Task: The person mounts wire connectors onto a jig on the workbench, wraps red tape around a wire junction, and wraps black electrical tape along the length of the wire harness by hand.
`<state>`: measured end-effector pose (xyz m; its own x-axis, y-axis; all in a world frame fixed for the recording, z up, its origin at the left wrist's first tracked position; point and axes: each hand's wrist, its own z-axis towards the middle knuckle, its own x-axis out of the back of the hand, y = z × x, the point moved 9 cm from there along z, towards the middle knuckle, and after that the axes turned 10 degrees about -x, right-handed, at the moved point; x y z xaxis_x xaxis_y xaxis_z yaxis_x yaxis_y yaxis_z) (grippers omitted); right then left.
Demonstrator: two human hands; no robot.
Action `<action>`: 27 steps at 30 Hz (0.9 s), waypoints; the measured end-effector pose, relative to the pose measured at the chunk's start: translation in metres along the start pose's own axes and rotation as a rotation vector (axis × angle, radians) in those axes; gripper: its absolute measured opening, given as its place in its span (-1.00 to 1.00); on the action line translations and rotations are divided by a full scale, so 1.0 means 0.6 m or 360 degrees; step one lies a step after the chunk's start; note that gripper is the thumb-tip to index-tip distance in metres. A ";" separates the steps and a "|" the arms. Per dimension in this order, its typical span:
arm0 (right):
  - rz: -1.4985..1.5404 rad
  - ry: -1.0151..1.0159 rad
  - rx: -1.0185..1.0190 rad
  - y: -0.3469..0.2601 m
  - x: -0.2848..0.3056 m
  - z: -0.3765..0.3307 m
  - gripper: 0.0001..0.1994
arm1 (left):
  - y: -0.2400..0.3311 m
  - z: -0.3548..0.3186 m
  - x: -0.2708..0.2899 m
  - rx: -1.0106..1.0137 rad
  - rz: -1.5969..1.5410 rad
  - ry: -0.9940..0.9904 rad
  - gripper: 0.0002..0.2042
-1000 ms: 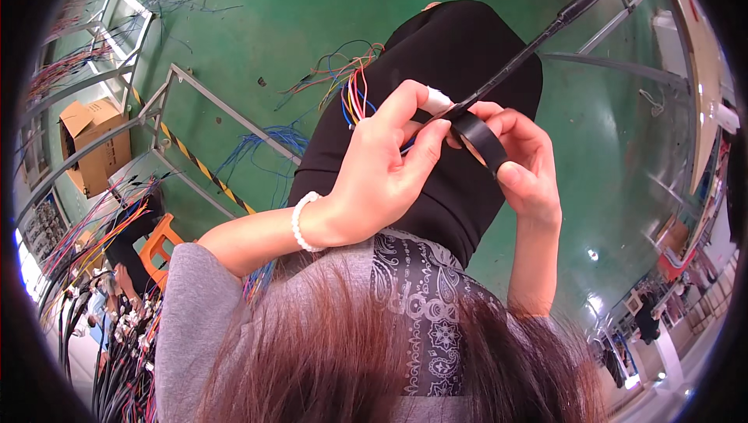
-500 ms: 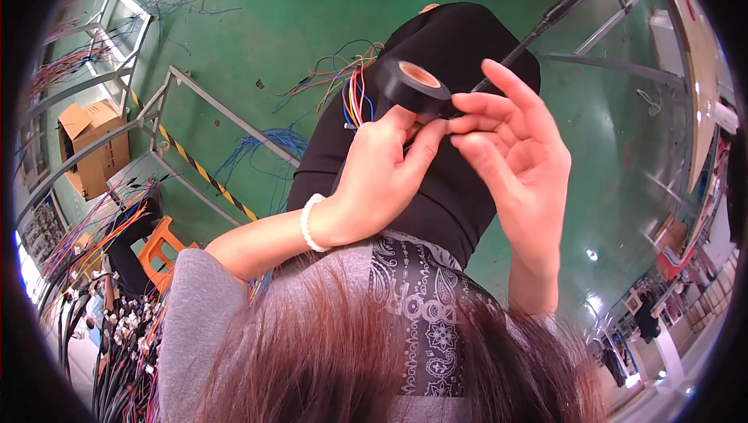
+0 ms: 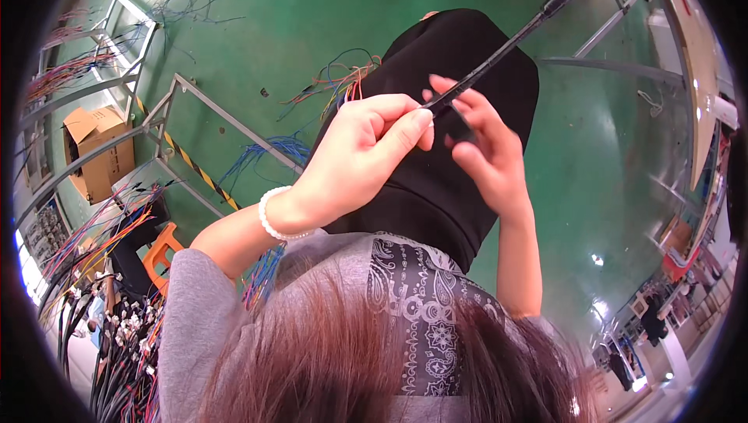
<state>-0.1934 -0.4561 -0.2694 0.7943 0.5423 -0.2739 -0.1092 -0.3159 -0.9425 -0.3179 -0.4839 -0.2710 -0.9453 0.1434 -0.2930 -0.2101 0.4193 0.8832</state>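
Observation:
A long black tape-wrapped cable bundle (image 3: 502,51) slants from the upper right down to my hands, over my black-clothed lap. My left hand (image 3: 366,139) pinches its lower end between thumb and fingers. Loose coloured wires (image 3: 354,84) show just beyond this hand. Close under the cable is my right hand (image 3: 491,150), its fingers curved, apart and smeared by motion, some passing behind the bundle. I cannot make out the black tape roll against the dark cloth, nor whether my right fingers hold it.
Metal frames (image 3: 226,115) stand at left, with blue wires (image 3: 273,150) beside them. Also there are a cardboard box (image 3: 105,154), an orange stool (image 3: 160,255) and a dense mass of cables (image 3: 128,353). A board edge (image 3: 686,57) curves along the right.
The black tape roll, earlier plain above my left fingers, no longer shows clearly. My right hand has moved left and lower, to the cable. My left hand has shifted slightly left.

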 end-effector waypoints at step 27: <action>-0.0532 0.0619 0.0026 -0.005 0.005 -0.051 -0.44 | 0.038 0.006 -0.014 -0.0434 0.0693 -0.0093 -0.89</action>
<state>-0.1725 -0.4771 -0.2614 0.9506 0.2810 0.1317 0.1820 -0.1611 -0.9700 -0.3139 -0.4725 -0.2494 -0.9457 0.3058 0.1103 0.1353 0.0618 0.9889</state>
